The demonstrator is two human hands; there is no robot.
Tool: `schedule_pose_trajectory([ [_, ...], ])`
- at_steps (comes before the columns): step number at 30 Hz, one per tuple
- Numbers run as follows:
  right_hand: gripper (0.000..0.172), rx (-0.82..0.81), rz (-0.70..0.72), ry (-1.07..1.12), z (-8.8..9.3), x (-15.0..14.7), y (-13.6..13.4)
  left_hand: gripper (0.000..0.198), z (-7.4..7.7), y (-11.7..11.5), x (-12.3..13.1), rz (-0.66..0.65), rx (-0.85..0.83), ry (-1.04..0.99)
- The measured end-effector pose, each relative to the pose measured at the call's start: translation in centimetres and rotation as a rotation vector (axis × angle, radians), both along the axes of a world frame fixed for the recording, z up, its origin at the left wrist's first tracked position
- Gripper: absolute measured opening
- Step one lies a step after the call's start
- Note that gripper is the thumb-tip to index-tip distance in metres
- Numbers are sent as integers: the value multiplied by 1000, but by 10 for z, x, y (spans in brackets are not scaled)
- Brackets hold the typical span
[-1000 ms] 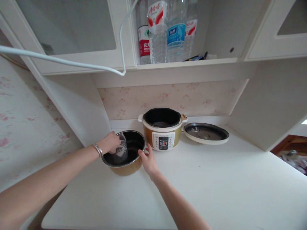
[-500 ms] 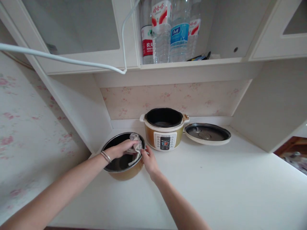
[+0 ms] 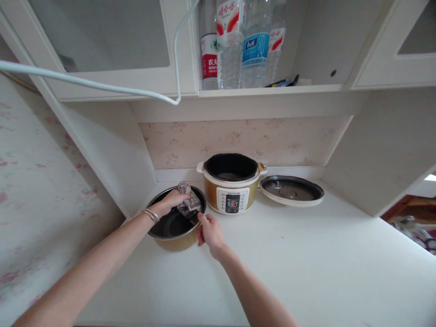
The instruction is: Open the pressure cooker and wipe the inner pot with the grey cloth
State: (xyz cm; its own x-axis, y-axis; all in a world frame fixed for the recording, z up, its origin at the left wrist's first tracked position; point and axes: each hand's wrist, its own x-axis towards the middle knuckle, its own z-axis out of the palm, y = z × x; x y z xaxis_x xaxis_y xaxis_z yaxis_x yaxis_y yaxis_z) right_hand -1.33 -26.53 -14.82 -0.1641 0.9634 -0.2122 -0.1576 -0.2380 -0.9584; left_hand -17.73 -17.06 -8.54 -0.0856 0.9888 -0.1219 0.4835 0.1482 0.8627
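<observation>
My left hand, with bracelets at the wrist, grips a crumpled grey patterned cloth inside a round pot. The pot is dark within and gold outside, with a shiny rim, and sits on the white counter. My right hand pinches the pot's right rim, thumb on top and fingers curled against the outer wall. Just to the right stands a gold and white electric cooker with a black inner bowl and a front control panel.
The cooker's lid lies underside up on the counter, right of the cooker. Several plastic bottles stand on the cabinet shelf above. A white bent rod crosses the upper left. Side panels bound the counter.
My left hand has shifted the cloth up and slightly left inside the pot; its light edge no longer hangs along the right wall. My right hand stays at the rim.
</observation>
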Motion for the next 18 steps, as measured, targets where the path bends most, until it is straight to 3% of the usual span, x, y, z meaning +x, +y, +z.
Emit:
schedule_pose_trajectory([
  [4,32,-69,-7,143,9,-5,-4,30,12,-21,11,-342,217,354],
  [7,32,-68,-43,161,12,-7,-7,32,15,-42,19,-565,237,344],
  [11,31,-67,-67,180,13,-10,-11,40,23,-66,11,-659,71,283],
  [13,30,-65,-71,198,13,-11,-12,31,32,-72,-3,-738,-14,343],
  [16,30,-58,-71,214,11,-11,-12,15,44,-73,-30,-828,-88,628],
  [18,32,-54,-62,218,10,-10,-11,16,45,-70,-46,-809,25,866],
])
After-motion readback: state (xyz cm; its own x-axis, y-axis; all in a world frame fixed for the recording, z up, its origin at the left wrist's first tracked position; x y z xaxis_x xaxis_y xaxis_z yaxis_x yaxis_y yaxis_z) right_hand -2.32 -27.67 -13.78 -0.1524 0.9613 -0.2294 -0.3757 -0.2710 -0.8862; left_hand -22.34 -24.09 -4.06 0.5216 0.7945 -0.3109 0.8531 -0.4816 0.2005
